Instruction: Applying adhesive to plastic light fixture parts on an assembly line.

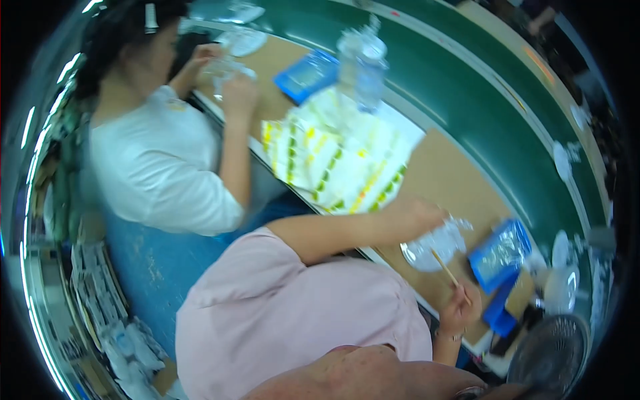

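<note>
My left hand [415, 219] reaches across the brown work board, slightly blurred, its fingers closed at the upper edge of a shiny clear plastic piece [427, 251]. My right hand [460, 308] pinches a thin wooden stick [443, 265]. The stick's far tip reaches over the clear plastic; whether it touches is hard to tell. Beyond my right hand lies a blue tray [501, 253] with clear film or plastic in it. A smaller blue piece [500, 310] sits close to that hand.
A co-worker in a white top [160, 160] handles clear plastic at left. Between us lies a patterned cloth [340, 153], with clear bottles [370, 77] behind it. Another blue tray [307, 75] stands near the co-worker. A green belt or counter [460, 93] runs behind; a round dark mesh object [550, 357] stands at lower right.
</note>
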The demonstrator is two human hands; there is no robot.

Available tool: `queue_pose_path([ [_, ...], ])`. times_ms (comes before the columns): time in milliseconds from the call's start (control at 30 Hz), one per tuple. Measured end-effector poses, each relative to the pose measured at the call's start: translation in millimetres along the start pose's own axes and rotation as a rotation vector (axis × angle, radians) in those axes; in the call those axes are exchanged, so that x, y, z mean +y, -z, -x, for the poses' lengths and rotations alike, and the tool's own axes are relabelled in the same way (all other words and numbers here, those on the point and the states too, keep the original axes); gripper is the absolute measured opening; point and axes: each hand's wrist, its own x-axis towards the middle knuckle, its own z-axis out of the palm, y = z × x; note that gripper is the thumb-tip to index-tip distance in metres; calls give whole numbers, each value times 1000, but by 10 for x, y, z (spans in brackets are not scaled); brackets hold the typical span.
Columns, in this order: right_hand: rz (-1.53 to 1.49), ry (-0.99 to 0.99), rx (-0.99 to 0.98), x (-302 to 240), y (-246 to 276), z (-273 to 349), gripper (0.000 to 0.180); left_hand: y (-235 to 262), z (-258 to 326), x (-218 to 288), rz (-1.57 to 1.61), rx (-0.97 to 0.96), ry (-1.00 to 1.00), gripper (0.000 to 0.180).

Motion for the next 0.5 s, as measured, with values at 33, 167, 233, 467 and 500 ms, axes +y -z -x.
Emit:
queue_pose_path([
  [33, -60, -51, 16, 9, 16, 37, 18, -27, -7, 64, 13, 53, -22, 20],
  [167, -151, -30, 83, 137, -198, 23, 17, 33, -23, 78, -60, 10, 6, 18],
  [233, -211, -70, 80, 135, -250, -13, 16, 26, -8, 48, -36, 51, 15, 17],
  [467, -122, 73, 25, 96, -246, -151, 18, 55, -30, 15, -56, 41, 8, 18],
  [500, -100, 25, 21, 85, -209, -152, 18, 57, -28, 14, -49, 24, 17, 18],
])
